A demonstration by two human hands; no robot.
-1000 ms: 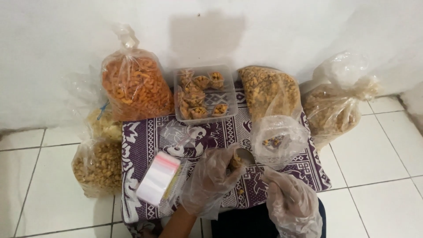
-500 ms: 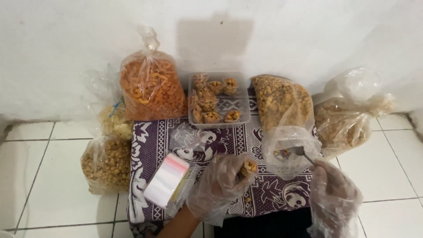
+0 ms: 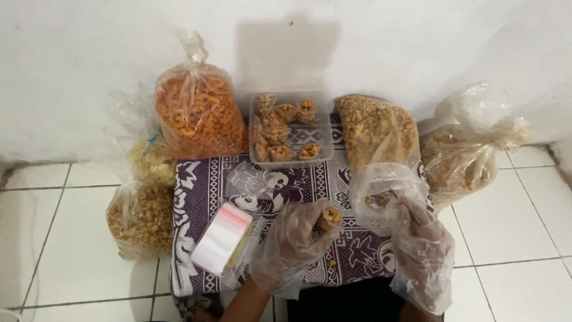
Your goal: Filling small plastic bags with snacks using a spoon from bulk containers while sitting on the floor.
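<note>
Small snack pouch held in gloved left hand; gloved right hand at open plastic bag.

The small pouch of snacks (image 3: pixel 328 218) sits at centre frame, pinched between the curled fingertips (image 3: pixel 310 223) of the left hand (image 3: pixel 290 244), its filled top protruding above them toward the right. The right hand (image 3: pixel 422 253), lower right, has its fingers closed narrow on a thin utensil handle (image 3: pixel 410 214) that enters the open clear bag (image 3: pixel 384 191) just right of the pouch. Both hands wear loose clear gloves. A stack of empty zip pouches (image 3: pixel 219 238) lies left of the left hand on the purple patterned cloth (image 3: pixel 196 191). A clear tray of filled pouches (image 3: pixel 290 128) stands above centre, flanked by large snack bags: orange (image 3: pixel 196 113) upper left, brown (image 3: pixel 372 128) upper right.
</note>
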